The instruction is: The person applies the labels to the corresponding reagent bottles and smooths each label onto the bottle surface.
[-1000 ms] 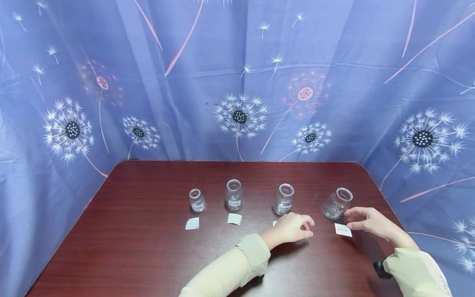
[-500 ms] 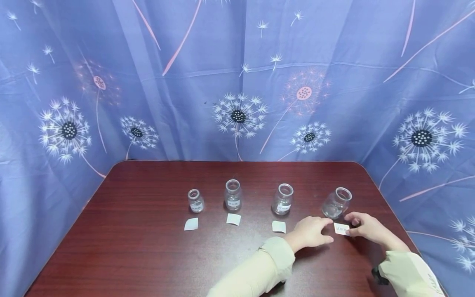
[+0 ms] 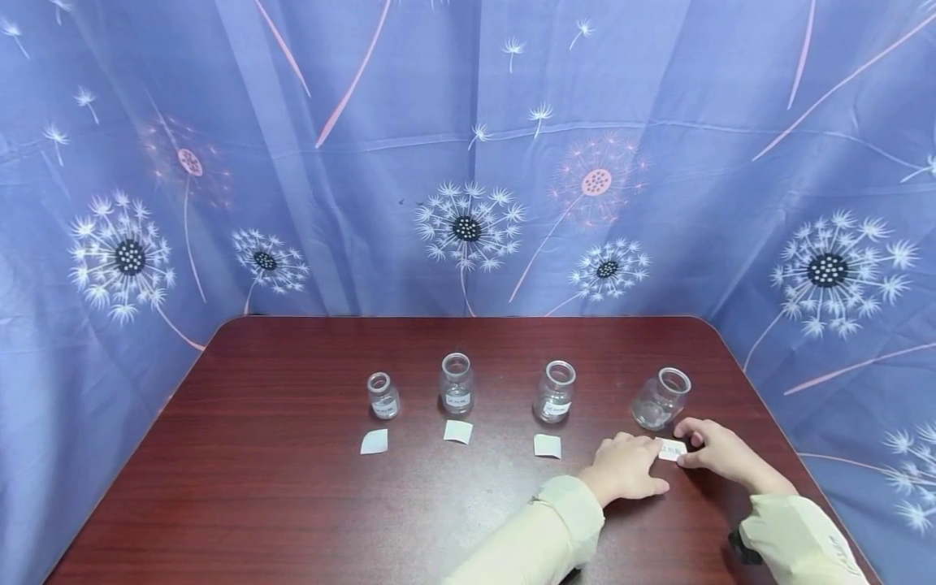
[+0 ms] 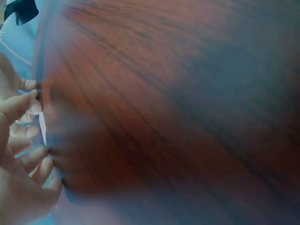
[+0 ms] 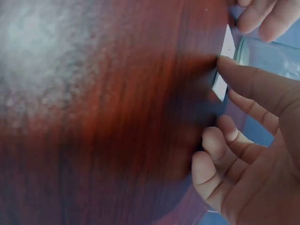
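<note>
On the table lies a small white paper label (image 3: 670,449) with dark printed characters, just in front of the rightmost glass jar (image 3: 660,402). My right hand (image 3: 720,453) rests its thumb on the label's right edge, with the index finger spread apart beside the jar. From the left, my left hand (image 3: 625,467) reaches the label's left edge and covers a little of it; its thumb points away, low over the table. In the right wrist view the thumb (image 5: 239,68) lies across the label (image 5: 227,42). Whether the left fingertips press on it is hard to tell.
A row of glass jars stands further left: a labelled jar (image 3: 554,394), another labelled jar (image 3: 457,386) and a smaller bottle (image 3: 383,398). White paper squares lie before them: one (image 3: 547,445), another (image 3: 457,431) and a third (image 3: 374,441). A blue curtain (image 3: 366,162) surrounds the table.
My left hand has moved right, from near the third jar to the label's left edge, uncovering a white paper square. My right hand has stayed at the label's right side.
</note>
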A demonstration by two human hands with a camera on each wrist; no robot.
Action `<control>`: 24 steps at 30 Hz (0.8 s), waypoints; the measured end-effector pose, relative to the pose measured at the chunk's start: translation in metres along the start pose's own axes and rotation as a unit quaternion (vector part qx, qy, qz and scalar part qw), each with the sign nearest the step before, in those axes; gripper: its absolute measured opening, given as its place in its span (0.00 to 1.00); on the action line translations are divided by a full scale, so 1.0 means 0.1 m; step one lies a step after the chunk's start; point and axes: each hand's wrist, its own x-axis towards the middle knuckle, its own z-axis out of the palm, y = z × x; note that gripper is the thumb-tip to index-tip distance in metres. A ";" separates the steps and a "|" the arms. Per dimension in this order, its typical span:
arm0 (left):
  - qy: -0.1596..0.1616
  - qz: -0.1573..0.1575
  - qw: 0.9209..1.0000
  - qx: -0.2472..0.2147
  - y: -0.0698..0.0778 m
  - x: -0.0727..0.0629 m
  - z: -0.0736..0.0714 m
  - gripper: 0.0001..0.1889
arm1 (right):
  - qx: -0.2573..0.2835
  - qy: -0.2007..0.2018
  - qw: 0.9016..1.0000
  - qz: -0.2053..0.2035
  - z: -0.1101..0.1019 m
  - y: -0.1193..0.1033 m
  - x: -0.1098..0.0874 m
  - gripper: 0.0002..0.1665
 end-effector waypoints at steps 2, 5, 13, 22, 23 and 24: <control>-0.006 -0.002 1.000 0.012 0.01 0.00 0.02 0.29 | 0.009 0.004 1.000 -0.012 0.01 0.02 0.00 0.21; -0.014 -0.004 1.000 0.024 0.02 0.01 0.05 0.27 | 0.011 0.005 1.000 -0.010 0.00 0.00 0.00 0.19; -0.014 0.002 0.999 0.051 0.01 0.01 0.08 0.24 | 0.016 -0.016 1.000 0.003 0.00 -0.10 -0.02 0.16; -0.026 0.015 0.994 0.103 0.04 -0.03 0.06 0.23 | -0.003 -0.013 1.000 0.015 0.02 -0.10 -0.03 0.15; -0.021 0.017 0.995 0.101 0.03 -0.03 0.07 0.22 | -0.006 -0.013 1.000 0.015 0.02 -0.10 -0.04 0.15; -0.015 0.018 0.995 0.098 0.02 -0.03 0.08 0.22 | -0.007 -0.013 1.000 0.014 0.02 -0.10 -0.04 0.15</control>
